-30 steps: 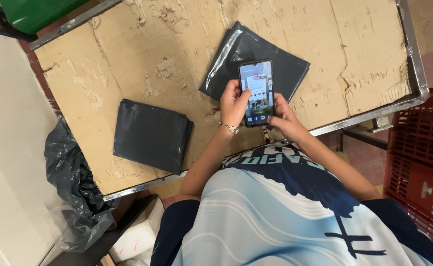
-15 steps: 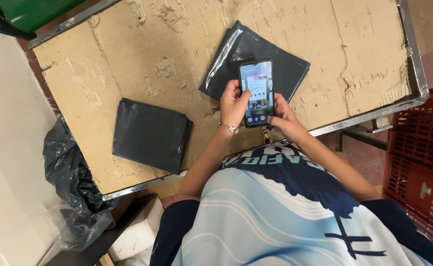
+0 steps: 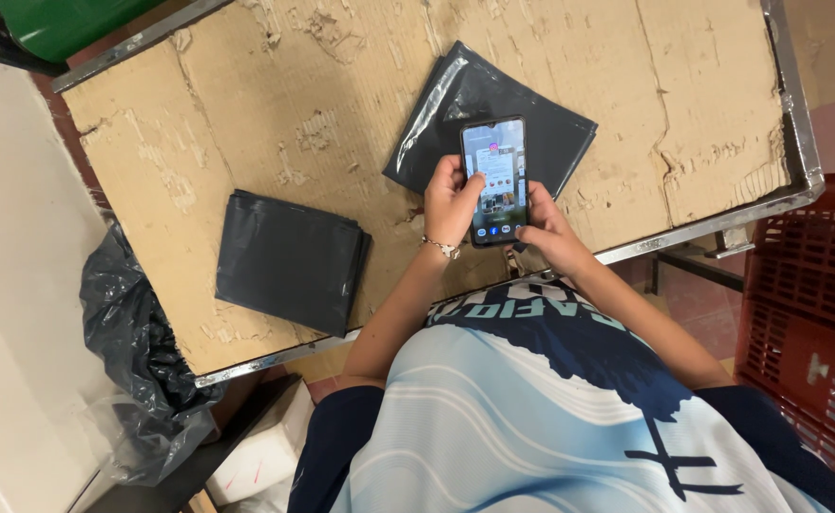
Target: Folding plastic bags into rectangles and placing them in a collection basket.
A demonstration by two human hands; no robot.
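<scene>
Smartphone (image 3: pixel 496 180), screen lit and facing up, is gripped by left hand (image 3: pixel 451 201) and right hand (image 3: pixel 548 228) above the tabletop (image 3: pixel 341 104) near edge, long axis running from near edge toward far edge, over a folded dark bag (image 3: pixel 531 119).

The phone (image 3: pixel 496 180) covers the fingertips of the right hand (image 3: pixel 548 231) and part of the left hand (image 3: pixel 451 201), and what its lit screen shows is too small to make out. Just beyond both hands, the phone and the hands hide the near corner of a folded dark bag (image 3: pixel 531 123). Far to the left of the left hand, the top edge cuts off a green bin (image 3: pixel 66 19). To the right of the right hand, the side edge cuts off a red crate (image 3: pixel 812 323).
</scene>
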